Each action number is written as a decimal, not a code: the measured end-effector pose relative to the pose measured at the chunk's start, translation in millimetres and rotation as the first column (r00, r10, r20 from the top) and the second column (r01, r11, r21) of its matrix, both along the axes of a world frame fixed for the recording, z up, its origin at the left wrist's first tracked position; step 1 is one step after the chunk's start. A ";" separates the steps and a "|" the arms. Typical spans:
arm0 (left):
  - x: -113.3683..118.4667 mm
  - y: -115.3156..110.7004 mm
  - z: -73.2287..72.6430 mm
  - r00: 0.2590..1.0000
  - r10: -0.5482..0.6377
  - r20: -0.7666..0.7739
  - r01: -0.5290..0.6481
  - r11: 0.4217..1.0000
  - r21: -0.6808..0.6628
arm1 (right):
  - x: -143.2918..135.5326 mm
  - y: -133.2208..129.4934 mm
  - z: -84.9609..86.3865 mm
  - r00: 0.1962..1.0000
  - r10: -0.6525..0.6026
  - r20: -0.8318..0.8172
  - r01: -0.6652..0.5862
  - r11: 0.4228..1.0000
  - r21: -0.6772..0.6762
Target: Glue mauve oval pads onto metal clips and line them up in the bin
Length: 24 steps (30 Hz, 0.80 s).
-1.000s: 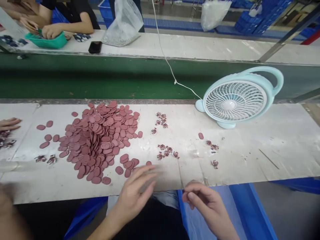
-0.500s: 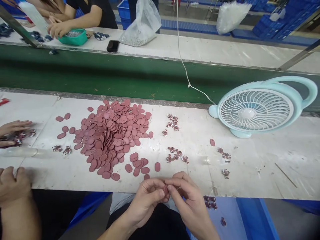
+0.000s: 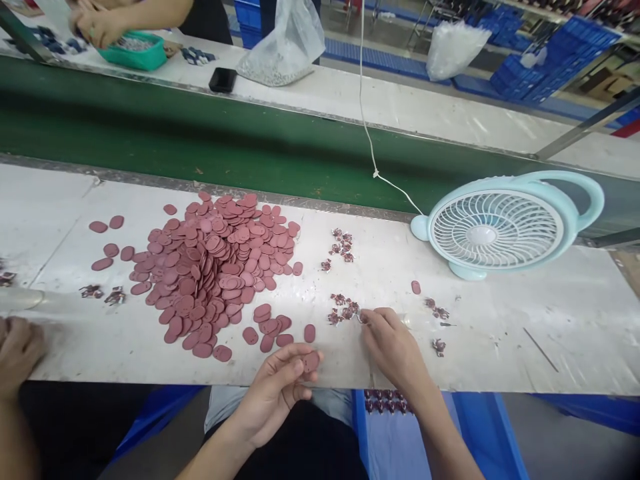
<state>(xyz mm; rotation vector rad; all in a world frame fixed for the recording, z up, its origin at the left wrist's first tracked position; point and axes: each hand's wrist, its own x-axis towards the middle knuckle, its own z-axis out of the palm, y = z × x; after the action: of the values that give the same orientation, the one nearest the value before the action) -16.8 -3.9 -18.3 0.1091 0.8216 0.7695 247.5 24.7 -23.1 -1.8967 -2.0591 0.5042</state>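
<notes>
My left hand [image 3: 273,393] pinches a flat dusty-red oval disc [image 3: 311,362] with small holes, just above the table's near edge. Out over the table, my right hand [image 3: 393,343] has its fingertips together on a small brown-and-silver piece [image 3: 359,317], mostly hidden by the fingers. It lies at the right end of a little group of such pieces [image 3: 341,309]. Farther back is a second group of brown-and-silver pieces [image 3: 342,245]. To the left spreads a large pile of red oval discs [image 3: 215,267], with several loose discs [image 3: 270,327] near my left hand.
A light-blue fan [image 3: 495,227] stands at the right, its white cord [image 3: 373,150] running upward. Below the table edge, a blue tray [image 3: 480,427] holds rows of brown pieces. A co-worker's hand [image 3: 20,350] rests at the left. Across the green channel [image 3: 200,140], another person works by a green tub [image 3: 145,57].
My hands have come apart. The left keeps the red disc, now facing up; the right has moved forward to the brown-and-silver pieces. The view has shifted slightly.
</notes>
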 end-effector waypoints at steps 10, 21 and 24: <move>-4.6 1.2 6.2 1.000 0.016 0.003 -0.016 0.999 -0.036 | 4.4 -20.7 12.2 0.996 0.083 -0.034 -0.083 0.996 -0.019; 3.4 -1.2 6.7 1.000 -0.010 0.006 0.010 1.000 0.020 | -16.2 -17.5 0.6 0.931 -0.356 -0.078 0.336 0.921 -0.194; 3.6 -2.4 7.7 1.000 -0.012 0.001 0.012 0.999 0.041 | -18.2 -21.5 5.6 0.945 -0.285 -0.158 0.247 0.943 -0.225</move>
<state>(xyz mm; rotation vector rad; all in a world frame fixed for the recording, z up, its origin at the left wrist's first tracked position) -13.3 -6.3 -10.6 0.1504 0.8030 0.7749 229.3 3.3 -17.5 -2.1100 -1.6519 0.8154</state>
